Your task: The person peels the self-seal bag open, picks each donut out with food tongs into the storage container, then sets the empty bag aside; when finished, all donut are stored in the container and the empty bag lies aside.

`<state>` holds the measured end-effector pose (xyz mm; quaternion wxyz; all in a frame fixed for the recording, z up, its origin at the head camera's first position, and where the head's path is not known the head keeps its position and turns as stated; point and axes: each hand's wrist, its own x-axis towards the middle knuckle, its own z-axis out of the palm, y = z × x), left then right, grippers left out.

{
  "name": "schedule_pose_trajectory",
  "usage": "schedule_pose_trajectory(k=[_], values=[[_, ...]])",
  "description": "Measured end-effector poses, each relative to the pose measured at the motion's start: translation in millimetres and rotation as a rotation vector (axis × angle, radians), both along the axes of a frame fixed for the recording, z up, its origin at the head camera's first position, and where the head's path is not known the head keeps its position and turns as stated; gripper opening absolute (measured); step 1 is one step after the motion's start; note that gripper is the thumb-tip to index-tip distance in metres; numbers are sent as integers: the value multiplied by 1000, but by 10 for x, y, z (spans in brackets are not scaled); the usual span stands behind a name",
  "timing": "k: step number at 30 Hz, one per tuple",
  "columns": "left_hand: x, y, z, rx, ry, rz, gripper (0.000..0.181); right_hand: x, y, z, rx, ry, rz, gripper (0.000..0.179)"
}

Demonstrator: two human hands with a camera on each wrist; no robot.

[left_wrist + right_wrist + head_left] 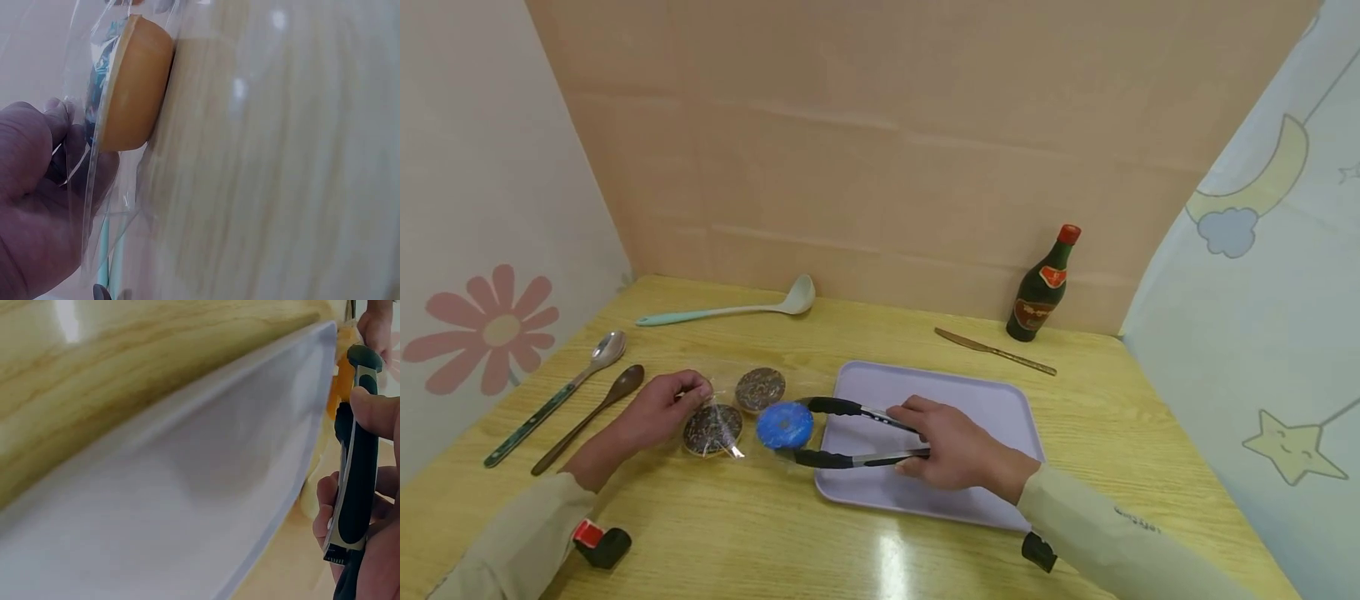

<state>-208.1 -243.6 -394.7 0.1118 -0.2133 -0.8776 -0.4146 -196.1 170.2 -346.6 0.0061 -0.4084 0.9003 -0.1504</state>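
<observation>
- Head view: left hand (658,410) at a clear, thin plastic bag (735,451); fingers curled, pinching its edge.
- Right hand (951,446) curled round black-and-silver kitchen tongs (887,459). Tong arms spread, tips to either side of a blue-topped round donut (785,426); firm contact cannot be told.
- Blue donut lies left of a lilac rectangular tray (868,382), beside a brown speckled round donut (760,390) and a dark-brown speckled round donut (712,429). Clear film covers the dark one; whether the blue one is inside cannot be told.
- Handling, judged: donuts probably light, toppings possibly slick or easily marked; best taken low on opposite sides, with modest pressure. Bag limp, slippery; edge is the sensible hold. Tongs stiff, probably sprung.
- Writing: dark green bottle with red cap (1041,292) carries two red labels, wording not legible. Small dark lettering on right beige sleeve (1112,533), upside down, not reliably readable.
- Left wrist view: thumb and fingers nearly closed on the film; one donut's smooth tan-orange side shows behind it. No writing seen.
- Right wrist view: thumb on one tong arm, fingers about the other, leaving a narrow gap between the arms. Tray alongside; no brand readable.
</observation>
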Motion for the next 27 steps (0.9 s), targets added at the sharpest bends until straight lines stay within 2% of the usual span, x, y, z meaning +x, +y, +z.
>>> schedule_pose_trajectory(k=[13, 16, 27], values=[[29, -26, 18, -36, -15, 33, 13, 19, 540, 183, -59, 47, -82, 60], [16, -33, 12, -48, -14, 38, 13, -10, 644, 150, -54, 70, -113, 60], [19, -40, 1, -44, 14, 40, 11, -68, 860, -62, -6, 60, -193, 57]])
